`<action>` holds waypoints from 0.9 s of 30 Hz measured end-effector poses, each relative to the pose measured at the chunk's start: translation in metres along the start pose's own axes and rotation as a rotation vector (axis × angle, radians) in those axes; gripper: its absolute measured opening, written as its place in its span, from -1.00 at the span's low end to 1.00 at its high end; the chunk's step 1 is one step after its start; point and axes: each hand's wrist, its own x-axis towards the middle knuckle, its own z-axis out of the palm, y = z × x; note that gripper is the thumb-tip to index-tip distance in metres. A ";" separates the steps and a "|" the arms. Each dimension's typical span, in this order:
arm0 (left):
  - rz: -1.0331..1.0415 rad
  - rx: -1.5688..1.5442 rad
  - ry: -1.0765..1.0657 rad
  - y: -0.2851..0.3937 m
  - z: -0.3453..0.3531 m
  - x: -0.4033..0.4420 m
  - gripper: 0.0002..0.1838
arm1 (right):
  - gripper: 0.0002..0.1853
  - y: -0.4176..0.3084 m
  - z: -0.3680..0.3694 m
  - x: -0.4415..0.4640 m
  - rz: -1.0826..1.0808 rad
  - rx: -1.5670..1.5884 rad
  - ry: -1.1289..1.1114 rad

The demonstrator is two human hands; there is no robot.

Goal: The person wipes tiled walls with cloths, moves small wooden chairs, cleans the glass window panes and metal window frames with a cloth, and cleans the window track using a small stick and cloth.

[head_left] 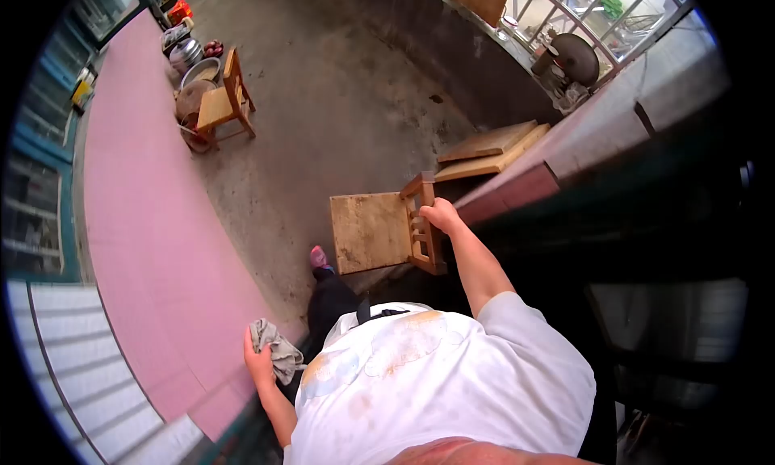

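Note:
My right hand is closed round the slatted backrest of a small wooden chair, whose worn, stained seat faces up at the centre. In my left hand, at the lower left beside the pink wall, is a crumpled grey cloth. The cloth hangs apart from the chair. One foot in a pink shoe shows just left of the chair seat.
A second wooden chair stands by pots and a metal basin along the pink wall. Wooden boards lean at the right, below a ledge with a round dark lid and a barred window.

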 end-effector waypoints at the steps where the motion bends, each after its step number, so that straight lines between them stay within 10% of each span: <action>1: -0.044 -0.033 0.010 0.005 0.003 0.021 -0.33 | -0.50 -0.005 -0.002 0.018 0.041 0.000 0.016; 14: 0.152 0.307 -0.153 0.136 0.078 0.333 -0.33 | -0.50 -0.049 -0.113 0.220 0.333 0.336 0.383; 27: -0.146 0.478 -0.206 0.245 0.270 0.412 -0.32 | -0.63 0.007 -0.196 0.474 0.531 1.054 0.446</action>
